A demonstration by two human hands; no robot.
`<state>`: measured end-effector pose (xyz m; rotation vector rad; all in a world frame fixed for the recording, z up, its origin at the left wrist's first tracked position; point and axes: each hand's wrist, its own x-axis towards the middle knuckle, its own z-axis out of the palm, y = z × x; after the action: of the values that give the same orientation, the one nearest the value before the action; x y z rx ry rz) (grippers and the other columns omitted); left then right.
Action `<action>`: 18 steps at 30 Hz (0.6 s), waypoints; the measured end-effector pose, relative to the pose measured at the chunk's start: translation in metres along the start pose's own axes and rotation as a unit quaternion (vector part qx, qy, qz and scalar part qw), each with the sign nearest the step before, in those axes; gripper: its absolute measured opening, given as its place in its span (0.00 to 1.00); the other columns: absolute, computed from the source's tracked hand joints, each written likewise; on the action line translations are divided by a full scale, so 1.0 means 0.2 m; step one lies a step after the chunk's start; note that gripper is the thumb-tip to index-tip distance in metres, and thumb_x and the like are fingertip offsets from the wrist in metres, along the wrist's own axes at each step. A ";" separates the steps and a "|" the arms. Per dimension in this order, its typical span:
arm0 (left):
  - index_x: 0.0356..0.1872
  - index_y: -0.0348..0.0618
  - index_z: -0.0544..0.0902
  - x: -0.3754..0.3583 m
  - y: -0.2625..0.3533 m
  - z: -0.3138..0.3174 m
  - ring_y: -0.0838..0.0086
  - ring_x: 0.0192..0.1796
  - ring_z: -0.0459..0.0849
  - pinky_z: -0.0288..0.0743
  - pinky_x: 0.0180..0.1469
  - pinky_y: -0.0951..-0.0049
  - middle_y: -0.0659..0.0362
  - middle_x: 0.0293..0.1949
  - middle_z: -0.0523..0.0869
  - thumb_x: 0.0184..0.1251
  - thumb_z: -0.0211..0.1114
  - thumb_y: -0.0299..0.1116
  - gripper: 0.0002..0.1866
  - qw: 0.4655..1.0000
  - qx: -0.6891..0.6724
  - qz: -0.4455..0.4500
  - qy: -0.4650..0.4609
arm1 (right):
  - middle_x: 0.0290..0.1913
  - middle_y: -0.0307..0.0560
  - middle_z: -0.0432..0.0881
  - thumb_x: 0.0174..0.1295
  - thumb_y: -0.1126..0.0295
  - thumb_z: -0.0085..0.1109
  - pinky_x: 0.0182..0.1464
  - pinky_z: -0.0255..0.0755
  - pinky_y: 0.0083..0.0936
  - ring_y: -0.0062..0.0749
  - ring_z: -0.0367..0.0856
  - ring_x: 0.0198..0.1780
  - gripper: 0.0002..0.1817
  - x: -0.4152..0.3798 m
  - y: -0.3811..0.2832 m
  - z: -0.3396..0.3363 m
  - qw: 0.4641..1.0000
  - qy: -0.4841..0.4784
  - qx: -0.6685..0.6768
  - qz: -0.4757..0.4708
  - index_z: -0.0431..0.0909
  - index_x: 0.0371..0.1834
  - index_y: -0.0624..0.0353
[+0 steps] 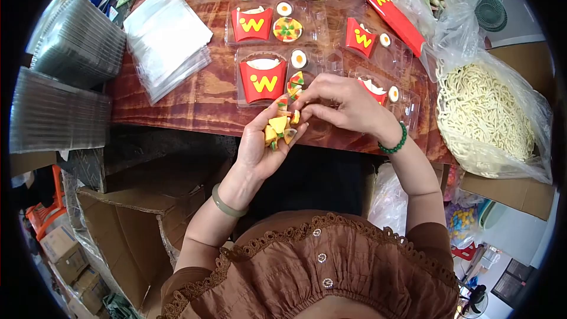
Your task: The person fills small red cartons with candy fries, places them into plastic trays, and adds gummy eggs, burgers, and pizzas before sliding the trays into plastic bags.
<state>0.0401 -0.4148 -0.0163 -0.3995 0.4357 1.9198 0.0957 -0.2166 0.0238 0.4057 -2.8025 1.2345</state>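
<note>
My left hand (pixel 255 142) is cupped, palm up, around several small pizza-slice candies (pixel 277 124), yellow with red and green marks. My right hand (pixel 348 101) is closed at its fingertips on one more pizza-slice candy (pixel 295 117), close to the left fingers. Just beyond them, two slices (pixel 295 84) lie in a clear tray that also holds a red fries carton (pixel 262 82) with pale sticks and a fried-egg candy (pixel 299 58). The tray behind has another red carton (pixel 251 24), an egg candy (pixel 284 9) and a full pizza round (pixel 287 29).
Two more trays with red cartons (pixel 360 38) stand on the right, one partly behind my right hand. A bag of pale sticks (pixel 487 112) sits at the right edge. Clear bags (pixel 168 38) and stacked plastic trays (pixel 77 41) are at left. Flattened red cartons (pixel 397 22) lie behind.
</note>
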 end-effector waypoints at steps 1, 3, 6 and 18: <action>0.57 0.40 0.72 0.00 0.00 0.00 0.63 0.53 0.81 0.77 0.56 0.66 0.53 0.50 0.81 0.74 0.50 0.38 0.17 1.000 0.001 -0.001 0.001 | 0.39 0.46 0.78 0.55 0.76 0.63 0.42 0.74 0.28 0.38 0.79 0.42 0.09 0.00 -0.02 0.00 0.999 -0.022 0.040 -0.002 0.80 0.40 0.60; 0.56 0.40 0.73 0.00 -0.01 0.00 0.64 0.52 0.82 0.78 0.56 0.65 0.53 0.50 0.81 0.74 0.50 0.38 0.16 0.999 -0.030 -0.024 -0.022 | 0.38 0.44 0.79 0.54 0.75 0.64 0.42 0.74 0.27 0.36 0.80 0.41 0.10 -0.02 0.00 0.03 0.999 -0.035 0.015 -0.011 0.81 0.41 0.59; 0.56 0.41 0.72 0.01 0.00 -0.01 0.62 0.54 0.80 0.77 0.56 0.66 0.53 0.52 0.80 0.74 0.51 0.38 0.16 0.999 -0.019 -0.019 -0.038 | 0.37 0.44 0.79 0.53 0.76 0.65 0.42 0.74 0.26 0.34 0.80 0.41 0.11 -0.03 0.01 0.01 0.998 -0.013 0.002 -0.056 0.81 0.41 0.59; 0.56 0.42 0.70 0.00 -0.01 0.00 0.57 0.59 0.77 0.77 0.57 0.66 0.48 0.54 0.78 0.74 0.50 0.36 0.15 0.999 -0.023 -0.024 0.003 | 0.38 0.42 0.79 0.51 0.83 0.63 0.40 0.74 0.25 0.32 0.80 0.40 0.11 -0.05 0.11 -0.10 0.999 0.043 -0.002 -0.014 0.82 0.38 0.60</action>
<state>0.0417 -0.4140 -0.0170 -0.4431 0.3838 1.8850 0.0985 -0.1853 0.0205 0.3815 -2.7169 1.2097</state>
